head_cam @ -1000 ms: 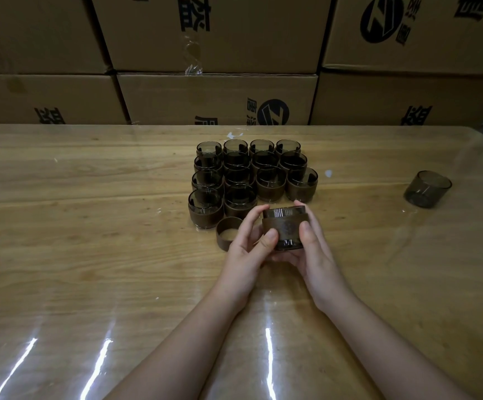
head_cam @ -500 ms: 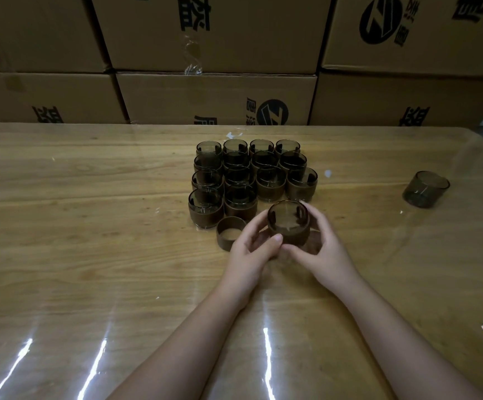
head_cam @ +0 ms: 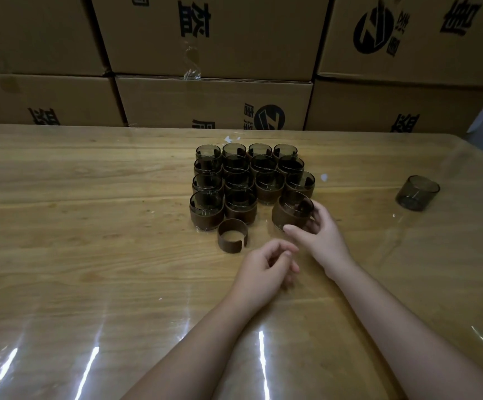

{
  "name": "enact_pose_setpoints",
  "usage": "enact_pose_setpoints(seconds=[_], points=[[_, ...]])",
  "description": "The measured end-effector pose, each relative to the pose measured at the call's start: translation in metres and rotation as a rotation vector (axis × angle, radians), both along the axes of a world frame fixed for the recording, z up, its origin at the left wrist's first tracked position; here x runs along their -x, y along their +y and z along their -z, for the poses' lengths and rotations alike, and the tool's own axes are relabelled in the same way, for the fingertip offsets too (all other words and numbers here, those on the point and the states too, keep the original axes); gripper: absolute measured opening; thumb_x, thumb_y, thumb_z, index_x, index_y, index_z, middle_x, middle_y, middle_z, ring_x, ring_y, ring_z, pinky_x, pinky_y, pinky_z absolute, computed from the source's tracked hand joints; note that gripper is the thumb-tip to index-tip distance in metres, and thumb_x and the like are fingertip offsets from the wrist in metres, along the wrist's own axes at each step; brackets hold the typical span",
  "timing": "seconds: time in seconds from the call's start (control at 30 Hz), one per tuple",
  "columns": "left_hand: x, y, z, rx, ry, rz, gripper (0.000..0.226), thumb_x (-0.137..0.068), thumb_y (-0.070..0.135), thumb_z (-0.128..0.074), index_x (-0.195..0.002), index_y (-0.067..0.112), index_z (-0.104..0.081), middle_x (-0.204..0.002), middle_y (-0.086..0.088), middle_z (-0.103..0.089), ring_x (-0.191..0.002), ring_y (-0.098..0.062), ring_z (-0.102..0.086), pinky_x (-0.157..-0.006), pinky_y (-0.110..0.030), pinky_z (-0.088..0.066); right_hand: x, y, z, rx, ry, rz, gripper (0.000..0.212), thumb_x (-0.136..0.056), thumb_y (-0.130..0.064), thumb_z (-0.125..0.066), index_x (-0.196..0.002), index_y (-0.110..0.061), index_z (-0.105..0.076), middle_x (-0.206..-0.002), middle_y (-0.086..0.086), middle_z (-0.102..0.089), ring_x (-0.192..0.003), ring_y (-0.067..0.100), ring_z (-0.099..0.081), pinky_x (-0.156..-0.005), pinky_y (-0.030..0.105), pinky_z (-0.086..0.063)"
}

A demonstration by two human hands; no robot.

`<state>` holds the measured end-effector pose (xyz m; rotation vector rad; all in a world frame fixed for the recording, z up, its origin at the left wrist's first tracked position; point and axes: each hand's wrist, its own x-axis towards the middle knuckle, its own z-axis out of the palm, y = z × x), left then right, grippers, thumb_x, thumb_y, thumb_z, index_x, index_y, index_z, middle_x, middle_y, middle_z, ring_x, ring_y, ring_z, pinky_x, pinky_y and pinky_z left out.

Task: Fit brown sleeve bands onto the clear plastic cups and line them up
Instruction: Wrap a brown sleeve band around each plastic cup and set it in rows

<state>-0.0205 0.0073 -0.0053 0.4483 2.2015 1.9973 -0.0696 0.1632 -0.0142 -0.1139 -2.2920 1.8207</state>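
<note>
Several smoky clear cups with brown sleeve bands stand in tight rows mid-table. My right hand grips one more sleeved cup, tilted slightly, at the front row's right end, thumb on its near side and fingers round its right. My left hand hovers just behind, fingers loosely curled and holding nothing. A loose brown band, split at its near side, lies in front of the rows. One bare cup stands far right.
The wooden table has a glossy clear cover. Stacked cardboard boxes wall off its far edge.
My right hand carried the sleeved cup forward and set it at the front row's right end. My left hand let go and drew back toward me.
</note>
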Motion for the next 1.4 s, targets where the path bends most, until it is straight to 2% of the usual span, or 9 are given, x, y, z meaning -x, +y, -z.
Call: enact_pose_setpoints(seconds=[0.13, 0.23, 0.33, 0.63, 0.97, 1.07, 1.17, 1.3, 1.4], points=[[-0.001, 0.001, -0.002, 0.035, -0.009, 0.013, 0.031, -0.097, 0.001, -0.046, -0.088, 0.025, -0.063, -0.066, 0.009, -0.065, -0.059, -0.012, -0.059, -0.066, -0.027, -0.051, 0.016, -0.007, -0.002, -0.014, 0.021, 0.039, 0.065, -0.074, -0.015, -0.081, -0.128, -0.029, -0.049, -0.121, -0.013, -0.06, -0.102, -0.012, -0.056, -0.081, 0.005, -0.043], [0.0, 0.0, -0.002, 0.038, -0.014, 0.02, 0.033, -0.097, 0.0, -0.044, -0.087, 0.025, -0.063, -0.066, 0.009, -0.065, -0.057, -0.008, -0.059, -0.063, -0.021, -0.05, 0.029, -0.012, -0.002, -0.121, 0.002, 0.017, 0.074, -0.073, -0.021, -0.082, -0.137, -0.025, -0.045, -0.134, -0.003, -0.056, -0.123, 0.009, -0.052, -0.098, 0.023, -0.042], [0.001, 0.0, -0.002, 0.037, -0.013, 0.018, 0.035, -0.097, -0.001, -0.043, -0.086, 0.026, -0.063, -0.065, 0.011, -0.065, -0.057, -0.007, -0.058, -0.062, -0.021, -0.049, 0.036, -0.015, -0.001, -0.294, -0.026, -0.032, 0.083, -0.074, -0.026, -0.082, -0.144, -0.023, -0.038, -0.14, 0.002, -0.053, -0.129, 0.017, -0.048, -0.107, 0.036, -0.041], [0.0, 0.0, -0.003, 0.018, -0.019, -0.009, 0.035, -0.098, -0.002, -0.042, -0.087, 0.023, -0.064, -0.066, 0.009, -0.065, -0.056, -0.006, -0.059, -0.056, -0.018, -0.048, 0.038, -0.016, -0.004, -0.471, -0.004, -0.037, 0.085, -0.079, -0.033, -0.076, -0.149, -0.02, -0.03, -0.149, 0.004, -0.037, -0.133, 0.021, -0.042, -0.107, 0.037, -0.04], [-0.001, -0.003, -0.007, 0.033, -0.026, -0.056, 0.03, -0.097, -0.001, -0.043, -0.091, 0.019, -0.064, -0.067, 0.007, -0.066, -0.059, -0.007, -0.06, -0.058, -0.018, -0.049, 0.037, -0.016, -0.003, -0.454, -0.028, -0.059, 0.083, -0.082, -0.035, -0.074, -0.15, -0.02, -0.03, -0.151, 0.003, -0.035, -0.136, 0.02, -0.038, -0.108, 0.037, -0.038], [-0.002, -0.004, -0.005, 0.01, -0.046, -0.065, 0.028, -0.098, -0.002, -0.043, -0.092, 0.016, -0.064, -0.067, 0.006, -0.067, -0.057, -0.006, -0.06, -0.056, -0.018, -0.048, 0.034, -0.009, -0.004, -0.221, -0.073, -0.115, 0.075, -0.086, -0.04, -0.069, -0.148, -0.022, -0.032, -0.147, 0.0, -0.04, -0.129, 0.015, -0.044, -0.104, 0.031, -0.04], [0.0, -0.004, -0.004, -0.011, -0.065, -0.081, 0.026, -0.098, -0.004, -0.044, -0.092, 0.011, -0.065, -0.067, 0.004, -0.066, -0.056, -0.007, -0.059, -0.054, -0.019, -0.048, 0.034, 0.016, -0.011, -0.016, -0.094, -0.034, 0.047, -0.093, -0.04, -0.058, -0.135, -0.02, -0.048, -0.132, 0.001, -0.054, -0.113, 0.014, -0.057, -0.095, 0.029, -0.046], [0.002, -0.002, -0.002, -0.013, -0.061, -0.086, 0.025, -0.097, -0.005, -0.044, -0.092, 0.007, -0.065, -0.066, 0.002, -0.067, -0.056, -0.008, -0.059, -0.052, -0.017, -0.046, 0.03, 0.093, -0.018, -0.351, -0.009, 0.355, 0.016, -0.098, -0.028, -0.052, -0.102, -0.015, -0.06, -0.121, -0.001, -0.048, -0.109, 0.023, -0.055, -0.083, 0.027, -0.04], [0.004, -0.001, -0.003, -0.021, -0.075, -0.078, 0.026, -0.097, -0.006, -0.043, -0.092, 0.008, -0.065, -0.066, 0.001, -0.066, -0.055, -0.01, -0.059, -0.049, -0.018, -0.045, 0.026, 0.151, -0.025, -0.617, -0.093, 0.491, 0.028, -0.098, -0.025, -0.049, -0.119, -0.009, -0.06, -0.15, 0.002, -0.03, -0.12, 0.025, -0.05, -0.09, 0.03, -0.041]])
